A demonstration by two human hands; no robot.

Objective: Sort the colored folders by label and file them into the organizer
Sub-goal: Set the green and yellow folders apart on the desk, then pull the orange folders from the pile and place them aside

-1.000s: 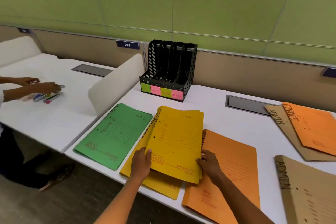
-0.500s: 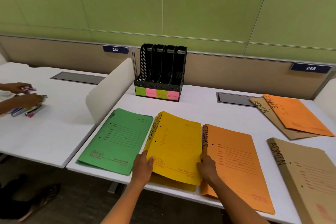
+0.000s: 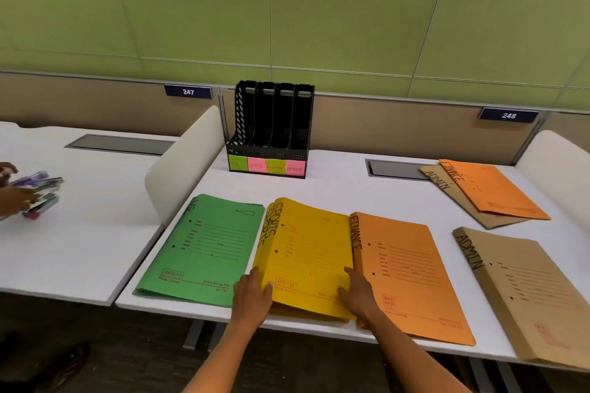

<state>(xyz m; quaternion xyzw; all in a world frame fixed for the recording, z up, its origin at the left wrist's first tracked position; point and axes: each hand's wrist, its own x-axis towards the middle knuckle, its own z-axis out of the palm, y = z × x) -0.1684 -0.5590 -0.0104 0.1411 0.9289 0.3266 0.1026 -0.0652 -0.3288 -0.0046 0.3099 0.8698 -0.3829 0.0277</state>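
**Desk 247/248: folders laid out, organizer at back**

Head view. White desk. Black four-slot organizer against the partition, slots tagged with sticky notes. Front row, flat: green HR folders; yellow SPORTS folders, a stack; orange FINANCE folder; brown ADMIN folder. Left hand grips the yellow stack's left edge, thumb on top. Right hand presses its right edge, fingers together.

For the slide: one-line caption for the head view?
Both hands, left hand and right hand, square the yellow SPORTS folders before the empty black organizer.
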